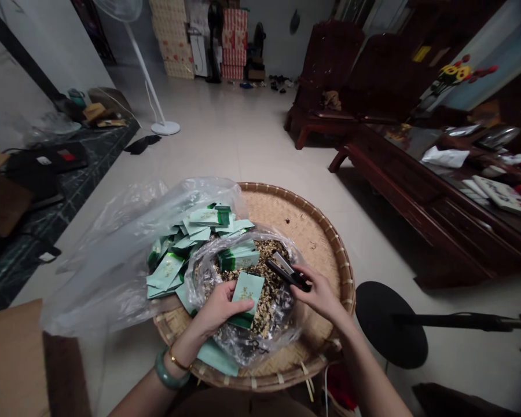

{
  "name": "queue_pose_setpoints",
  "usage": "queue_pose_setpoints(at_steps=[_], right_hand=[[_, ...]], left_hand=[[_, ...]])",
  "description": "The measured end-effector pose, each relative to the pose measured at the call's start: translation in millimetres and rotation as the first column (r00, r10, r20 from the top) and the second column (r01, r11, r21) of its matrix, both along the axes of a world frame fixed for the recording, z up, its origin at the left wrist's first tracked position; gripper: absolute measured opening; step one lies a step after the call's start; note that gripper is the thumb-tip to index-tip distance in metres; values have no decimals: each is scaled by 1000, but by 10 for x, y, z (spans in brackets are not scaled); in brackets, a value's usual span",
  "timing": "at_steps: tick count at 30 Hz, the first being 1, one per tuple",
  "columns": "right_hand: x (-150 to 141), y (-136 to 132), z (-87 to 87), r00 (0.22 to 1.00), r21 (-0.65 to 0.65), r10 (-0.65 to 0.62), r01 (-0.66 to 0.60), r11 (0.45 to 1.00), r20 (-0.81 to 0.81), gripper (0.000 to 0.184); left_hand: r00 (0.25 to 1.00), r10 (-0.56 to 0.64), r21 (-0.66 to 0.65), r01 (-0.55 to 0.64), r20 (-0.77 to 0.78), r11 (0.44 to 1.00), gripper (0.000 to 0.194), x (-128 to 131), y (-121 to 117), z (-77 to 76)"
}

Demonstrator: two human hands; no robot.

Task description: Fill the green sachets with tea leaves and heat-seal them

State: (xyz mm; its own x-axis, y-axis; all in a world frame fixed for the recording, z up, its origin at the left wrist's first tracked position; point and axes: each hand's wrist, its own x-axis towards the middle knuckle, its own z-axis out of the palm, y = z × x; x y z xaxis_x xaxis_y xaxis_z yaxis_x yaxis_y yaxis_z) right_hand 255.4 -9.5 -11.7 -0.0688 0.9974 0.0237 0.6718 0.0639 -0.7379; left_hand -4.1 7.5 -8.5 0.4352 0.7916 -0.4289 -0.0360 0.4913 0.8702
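The pale green packet sits pinched in the left hand, fingers curled shut around its lower edge, right over the clear bag of dried loose bits. The right hand is closed on a small black scoop, tip resting in the loose stuff. A pile of matching green packets spills from a bigger plastic bag, all on a round woven tray. Best bet here: keep the packet mouth open and low over the bag, so anything dropped lands back inside.
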Motion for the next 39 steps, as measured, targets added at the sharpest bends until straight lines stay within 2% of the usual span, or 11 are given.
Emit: queue_pose_setpoints(at_steps=[4,8,14,25,32,39], right_hand=[[52,-16,230,977,-86,140,-156,984,-163,41],[-132,-9,429,953,-102,261,-279,955,-156,41],[-302,33,588,945,-143,302,-319,937,-125,37],[-303,35,586,953,-150,279,-294,944,-115,34],[-252,38,567,946,-117,311,-320,940,-86,45],[-289,55,592,932,-156,345,-359,920,-113,38]], left_hand=[[999,-37,20,37,1,999,42,15,6,16],[995,-99,72,100,-13,992,42,32,6,21],[988,-122,182,138,-95,974,39,24,13,-2],[983,-146,131,160,-108,978,36,21,7,-30],[978,-181,205,199,-103,958,36,1,10,-21],[973,-195,196,216,-122,957,41,-5,8,-14]])
